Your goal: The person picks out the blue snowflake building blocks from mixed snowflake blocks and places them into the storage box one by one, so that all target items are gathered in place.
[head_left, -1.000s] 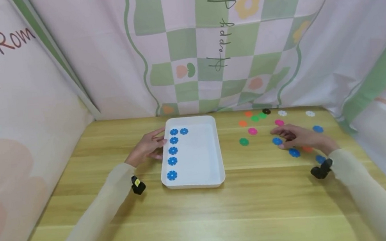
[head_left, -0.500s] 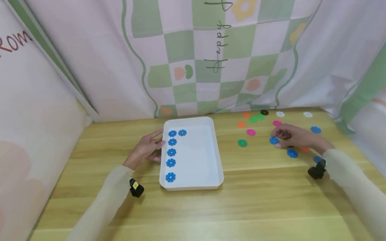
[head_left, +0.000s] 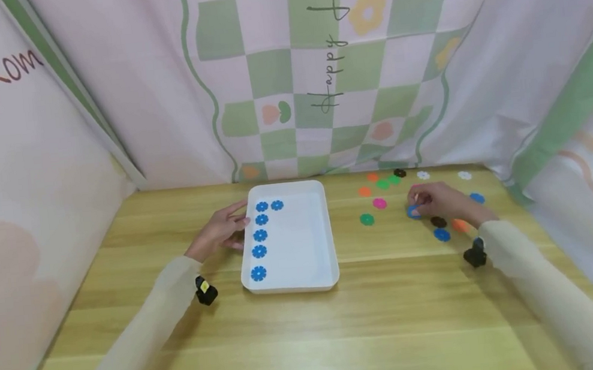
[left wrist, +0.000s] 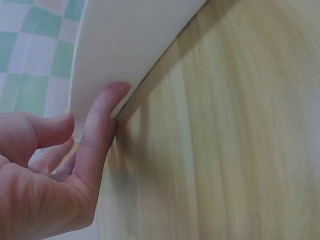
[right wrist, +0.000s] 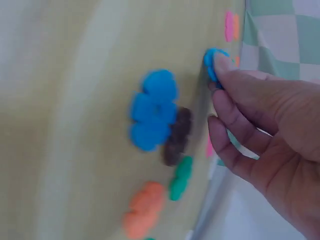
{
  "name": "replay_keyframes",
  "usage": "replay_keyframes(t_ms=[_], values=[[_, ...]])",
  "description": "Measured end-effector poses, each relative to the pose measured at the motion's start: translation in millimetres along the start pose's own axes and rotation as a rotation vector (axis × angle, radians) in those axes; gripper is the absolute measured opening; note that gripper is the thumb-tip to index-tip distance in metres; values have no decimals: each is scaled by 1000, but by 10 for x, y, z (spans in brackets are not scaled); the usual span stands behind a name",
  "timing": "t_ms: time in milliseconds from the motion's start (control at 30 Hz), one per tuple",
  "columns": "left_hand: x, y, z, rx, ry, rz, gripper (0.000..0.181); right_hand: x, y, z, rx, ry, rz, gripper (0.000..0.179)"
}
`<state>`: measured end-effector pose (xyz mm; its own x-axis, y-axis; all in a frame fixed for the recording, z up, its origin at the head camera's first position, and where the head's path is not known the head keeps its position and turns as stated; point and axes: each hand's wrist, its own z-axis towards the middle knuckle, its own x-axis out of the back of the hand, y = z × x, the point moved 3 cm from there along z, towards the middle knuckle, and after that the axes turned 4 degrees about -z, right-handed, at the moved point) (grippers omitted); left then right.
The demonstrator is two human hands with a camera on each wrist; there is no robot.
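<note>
My right hand [head_left: 442, 202] pinches a blue flower piece [head_left: 414, 212] between thumb and fingers, near a brown piece [head_left: 438, 222] on the desk [head_left: 313, 340]. My left hand [head_left: 218, 229] grips the white tray [head_left: 303, 244] by its left side. I judge this the picking-up step; next calls for a clear lift over the tray's right rim, toward the blue pieces [head_left: 259, 251] inside.

A curtained-off booth, with printed fabric [head_left: 311, 66] hanging around a wood-grain table [head_left: 302, 341].
</note>
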<state>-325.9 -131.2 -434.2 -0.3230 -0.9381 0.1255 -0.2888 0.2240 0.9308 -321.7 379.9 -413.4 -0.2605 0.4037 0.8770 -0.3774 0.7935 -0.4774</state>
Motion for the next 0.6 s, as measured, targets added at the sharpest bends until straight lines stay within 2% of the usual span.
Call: replay_keyframes(t_ms=[100,267,433,600], values=[[-31,6,7,-3,-14,4,64,76,-4,35,-37,17,15,8],[-45,16,0,-13,-32,9,62,144,-90,108,-49,69,64,18],[-56,46,-8,-24,-27,9,62,102,-320,242,-54,136,163,26],[-106,71,7,-12,5,43,62,-64,-636,391,-52,152,253,26]])
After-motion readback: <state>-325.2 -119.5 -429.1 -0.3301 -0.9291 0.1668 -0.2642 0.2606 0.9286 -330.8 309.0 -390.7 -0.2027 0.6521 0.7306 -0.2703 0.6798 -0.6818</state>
